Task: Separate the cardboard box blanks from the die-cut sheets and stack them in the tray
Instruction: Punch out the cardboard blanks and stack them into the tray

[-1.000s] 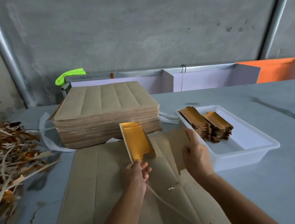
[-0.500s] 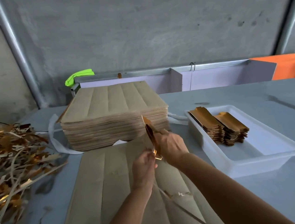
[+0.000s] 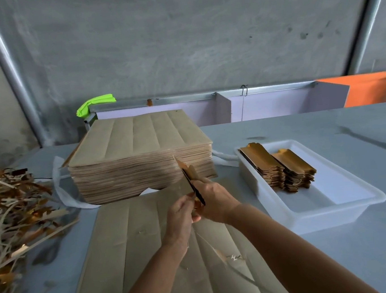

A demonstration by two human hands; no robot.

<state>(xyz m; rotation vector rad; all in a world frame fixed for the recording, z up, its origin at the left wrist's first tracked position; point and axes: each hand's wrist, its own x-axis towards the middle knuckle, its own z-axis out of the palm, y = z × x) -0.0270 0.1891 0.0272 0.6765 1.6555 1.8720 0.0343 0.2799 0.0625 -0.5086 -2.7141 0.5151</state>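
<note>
Both the left hand [image 3: 181,211] and right hand [image 3: 213,200] pinch the blank [image 3: 188,171], held edge-on, pointing away; the tray [image 3: 347,212] lies right, nearer the right hand.

Two hands, left [image 3: 179,214] and right [image 3: 215,200], shared one blank [image 3: 188,173], seen edge-on. One tray [image 3: 328,216] at the tabletop's right edge held two stacks of blanks, a taller [image 3: 262,166] and a lower [image 3: 295,169]. One thick sheet pile [image 3: 139,155] sat toward the far edge, one loose sheet [image 3: 136,256] by the near edge, one scrap heap [image 3: 13,208] at the left edge.
</note>
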